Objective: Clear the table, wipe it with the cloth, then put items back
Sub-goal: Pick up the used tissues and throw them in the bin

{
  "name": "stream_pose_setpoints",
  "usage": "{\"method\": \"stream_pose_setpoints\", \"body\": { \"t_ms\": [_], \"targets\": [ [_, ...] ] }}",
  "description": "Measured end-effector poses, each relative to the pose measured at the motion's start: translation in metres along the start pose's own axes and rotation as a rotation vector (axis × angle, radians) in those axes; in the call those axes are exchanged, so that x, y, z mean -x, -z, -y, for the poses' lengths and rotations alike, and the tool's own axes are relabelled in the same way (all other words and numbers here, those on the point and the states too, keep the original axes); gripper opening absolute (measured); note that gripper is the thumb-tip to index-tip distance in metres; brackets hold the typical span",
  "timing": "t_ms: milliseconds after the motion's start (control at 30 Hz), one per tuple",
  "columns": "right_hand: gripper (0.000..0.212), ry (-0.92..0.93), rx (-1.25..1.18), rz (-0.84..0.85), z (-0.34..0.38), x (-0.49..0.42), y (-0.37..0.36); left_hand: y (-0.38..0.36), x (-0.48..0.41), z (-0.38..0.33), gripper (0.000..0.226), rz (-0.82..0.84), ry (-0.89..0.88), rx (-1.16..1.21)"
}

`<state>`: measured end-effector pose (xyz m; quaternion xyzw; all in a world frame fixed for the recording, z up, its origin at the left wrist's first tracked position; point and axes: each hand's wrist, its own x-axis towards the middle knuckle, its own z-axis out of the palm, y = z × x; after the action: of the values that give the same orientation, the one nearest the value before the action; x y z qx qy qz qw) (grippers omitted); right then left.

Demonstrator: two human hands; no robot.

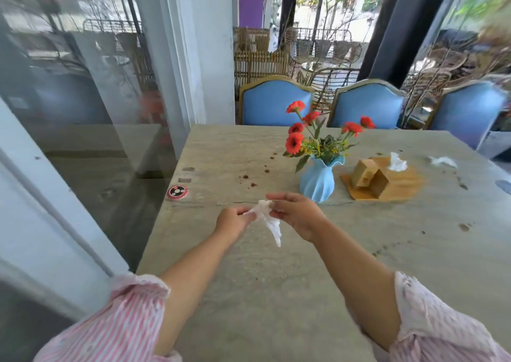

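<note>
Both hands hold one crumpled white tissue [269, 218] just above the stone table [276, 278]. My left hand [233, 223] pinches its left end and my right hand [296, 213] grips its upper part, while a pointed tail hangs down between them. Right behind my right hand stands a blue ribbed vase [319, 182] with red flowers [304, 129]. A wooden house-shaped tissue holder [376, 179] sits right of the vase, a white tissue [396, 162] sticking out of it. Another crumpled tissue [442, 161] lies at the far right.
Brown spots and crumbs [249, 179] dot the tabletop left of the vase and along the right side. A round red-and-black disc [177, 192] lies at the left edge. Three blue chairs [276, 102] stand along the far side. A glass wall [83, 113] runs along the left.
</note>
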<state>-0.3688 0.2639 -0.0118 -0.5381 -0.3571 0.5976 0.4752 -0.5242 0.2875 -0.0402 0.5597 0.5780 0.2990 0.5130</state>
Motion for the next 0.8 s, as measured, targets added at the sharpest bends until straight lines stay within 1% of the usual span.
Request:
{"method": "stream_pose_setpoints", "body": {
  "t_ms": [67,133,233,300,367,400,467,500,567,633,733,800],
  "targets": [
    [0.017,-0.008,-0.032,0.022,0.007,0.024,0.009,-0.009,0.023,-0.009,0.013,0.092,-0.008,0.045],
    [0.016,-0.021,-0.055,0.029,0.012,0.045,0.021,-0.022,0.047,-0.022,0.012,0.178,-0.026,0.038],
    [0.017,-0.058,0.020,0.012,0.017,0.073,0.047,-0.050,0.072,-0.040,0.017,0.249,-0.073,-0.009],
    [0.021,-0.077,0.066,-0.023,0.022,0.091,0.069,-0.074,0.086,-0.053,0.022,0.253,-0.097,-0.010],
    [0.023,-0.079,0.047,-0.055,0.026,0.109,0.095,-0.103,0.097,-0.064,0.035,0.228,-0.097,-0.010],
    [0.023,-0.078,0.029,-0.064,0.027,0.119,0.110,-0.120,0.102,-0.069,0.038,0.213,-0.083,-0.013],
    [0.027,-0.073,0.042,-0.073,0.029,0.137,0.143,-0.155,0.111,-0.077,0.026,0.192,-0.056,-0.001],
    [0.028,-0.069,0.058,-0.075,0.030,0.147,0.162,-0.175,0.116,-0.082,0.024,0.196,-0.050,0.014],
    [0.022,-0.068,0.081,-0.084,0.030,0.167,0.203,-0.215,0.127,-0.093,0.027,0.214,-0.053,0.031],
    [0.011,-0.075,0.099,-0.094,0.031,0.188,0.247,-0.257,0.139,-0.104,0.024,0.211,-0.082,0.006],
    [0.012,-0.077,0.097,-0.124,0.030,0.218,0.315,-0.317,0.156,-0.121,0.020,0.212,-0.130,-0.030],
    [0.009,-0.066,0.082,-0.172,0.031,0.238,0.357,-0.353,0.163,-0.132,0.024,0.214,-0.137,-0.039]
  ]
}}
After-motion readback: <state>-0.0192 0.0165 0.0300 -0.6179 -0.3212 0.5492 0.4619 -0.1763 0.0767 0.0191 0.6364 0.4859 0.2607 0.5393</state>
